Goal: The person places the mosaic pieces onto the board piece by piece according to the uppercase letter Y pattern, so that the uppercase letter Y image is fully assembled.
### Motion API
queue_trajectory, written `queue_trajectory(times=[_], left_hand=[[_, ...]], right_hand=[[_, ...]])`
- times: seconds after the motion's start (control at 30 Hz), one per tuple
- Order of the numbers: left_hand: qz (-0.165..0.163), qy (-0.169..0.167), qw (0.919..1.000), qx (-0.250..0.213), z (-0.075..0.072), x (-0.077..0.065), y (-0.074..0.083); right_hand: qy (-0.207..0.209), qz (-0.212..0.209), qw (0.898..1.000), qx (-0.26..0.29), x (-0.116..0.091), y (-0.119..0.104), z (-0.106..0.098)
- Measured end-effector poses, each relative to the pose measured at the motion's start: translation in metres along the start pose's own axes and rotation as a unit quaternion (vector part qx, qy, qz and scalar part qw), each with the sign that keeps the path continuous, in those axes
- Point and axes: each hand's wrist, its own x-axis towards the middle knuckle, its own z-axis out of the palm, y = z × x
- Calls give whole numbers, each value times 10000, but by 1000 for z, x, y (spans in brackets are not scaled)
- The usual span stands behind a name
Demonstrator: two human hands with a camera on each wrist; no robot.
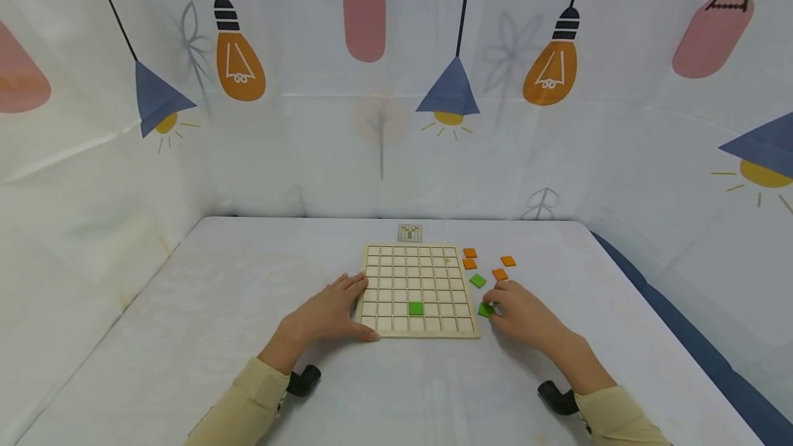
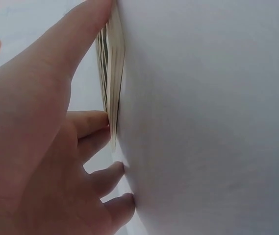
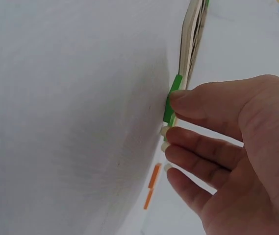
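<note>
A pale wooden grid board (image 1: 401, 283) lies on the white table, with one green square tile (image 1: 416, 308) in a cell of a lower row. My left hand (image 1: 326, 310) rests against the board's left side, fingers spread along the edge and thumb at the near left corner. In the left wrist view, the thumb and fingertips touch the board's edge (image 2: 114, 83). Just right of the board, my right hand (image 1: 523, 315) pinches another green tile (image 1: 485, 310); the right wrist view has the thumb on this tile (image 3: 172, 100), other fingers bent behind it.
A loose green tile (image 1: 478, 281) lies beyond the right hand. Several orange tiles (image 1: 508, 261) are scattered at the board's upper right. Behind the board is a small pattern card (image 1: 409, 232). A lamp-printed white curtain (image 1: 396, 157) stands behind the table (image 1: 186, 336).
</note>
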Motion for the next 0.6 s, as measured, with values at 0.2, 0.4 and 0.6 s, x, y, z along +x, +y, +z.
queue_trajectory(times=[0.2, 0.4, 0.6], left_hand=[[-4, 29, 10000, -15, 0, 1, 1], [-37, 20, 10000, 24, 0, 1, 0], [-102, -75, 9999, 37, -1, -1, -1]], right_hand=[[-30, -150, 9998, 99, 2, 3, 1], [-183, -147, 9997, 105, 5, 2, 0], [-340, -15, 9992, 185, 8, 0, 0]])
